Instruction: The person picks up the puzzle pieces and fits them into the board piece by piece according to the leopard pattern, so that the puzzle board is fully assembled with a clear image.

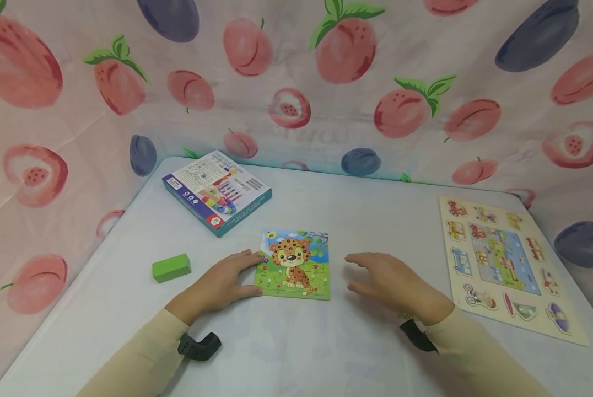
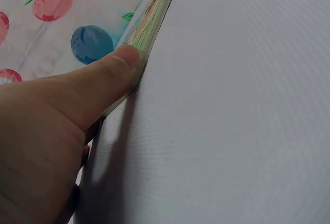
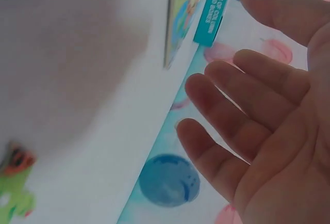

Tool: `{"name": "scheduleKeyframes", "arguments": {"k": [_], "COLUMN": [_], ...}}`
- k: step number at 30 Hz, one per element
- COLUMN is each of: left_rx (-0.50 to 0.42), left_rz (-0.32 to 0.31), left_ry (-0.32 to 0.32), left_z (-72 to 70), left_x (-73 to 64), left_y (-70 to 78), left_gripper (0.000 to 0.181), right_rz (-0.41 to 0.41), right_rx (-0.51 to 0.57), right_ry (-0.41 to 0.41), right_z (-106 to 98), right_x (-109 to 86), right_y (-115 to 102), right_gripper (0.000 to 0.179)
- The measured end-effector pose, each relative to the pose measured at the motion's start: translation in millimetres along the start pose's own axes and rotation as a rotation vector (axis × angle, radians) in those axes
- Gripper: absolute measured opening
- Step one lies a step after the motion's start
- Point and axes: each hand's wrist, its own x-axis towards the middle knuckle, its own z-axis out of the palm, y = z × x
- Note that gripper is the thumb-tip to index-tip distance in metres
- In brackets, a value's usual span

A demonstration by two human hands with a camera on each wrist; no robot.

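Note:
A square leopard picture puzzle (image 1: 292, 266) lies flat on the white table. My left hand (image 1: 222, 284) rests at its left edge, fingers near the upper part and thumb at the lower corner. In the left wrist view, the thumb (image 2: 111, 74) is fairly straight and touches the puzzle's side (image 2: 147, 30); the other fingers are mostly hidden behind the hand. My right hand (image 1: 395, 284) is held apart from the puzzle, on its right, with nothing in it. The right wrist view shows that palm (image 3: 278, 146) with its fingers spread and relaxed.
A green block (image 1: 171, 268) lies left of my left hand. Behind it is a flat printed box (image 1: 217, 193). On the right lies a wooden vehicle puzzle board (image 1: 515, 270). A blurred green piece with an orange patch (image 3: 18, 182) shows low in the right wrist view.

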Motion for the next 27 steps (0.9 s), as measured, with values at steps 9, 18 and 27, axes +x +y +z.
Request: {"name": "scheduleKeyframes", "arguments": {"k": [9, 18, 27], "left_rx": [0.002, -0.006, 0.003], "left_rz": [0.004, -0.003, -0.004], "left_ry": [-0.002, -0.007, -0.005], "left_z": [-0.3, -0.7, -0.8], "left_x": [-0.4, -0.5, 0.0], "left_y": [-1.2, -1.1, 0.3], "left_gripper": [0.069, 0.068, 0.068], "right_rz": [0.020, 0.054, 0.100], "right_rx": [0.018, 0.050, 0.054], "right_ry": [-0.027, -0.042, -0.041], "right_z": [0, 2, 4], "right_x": [-19.8, -37.3, -51.8], "right_y": [22, 47, 66], "right_gripper": [0.055, 0.057, 0.059]}}
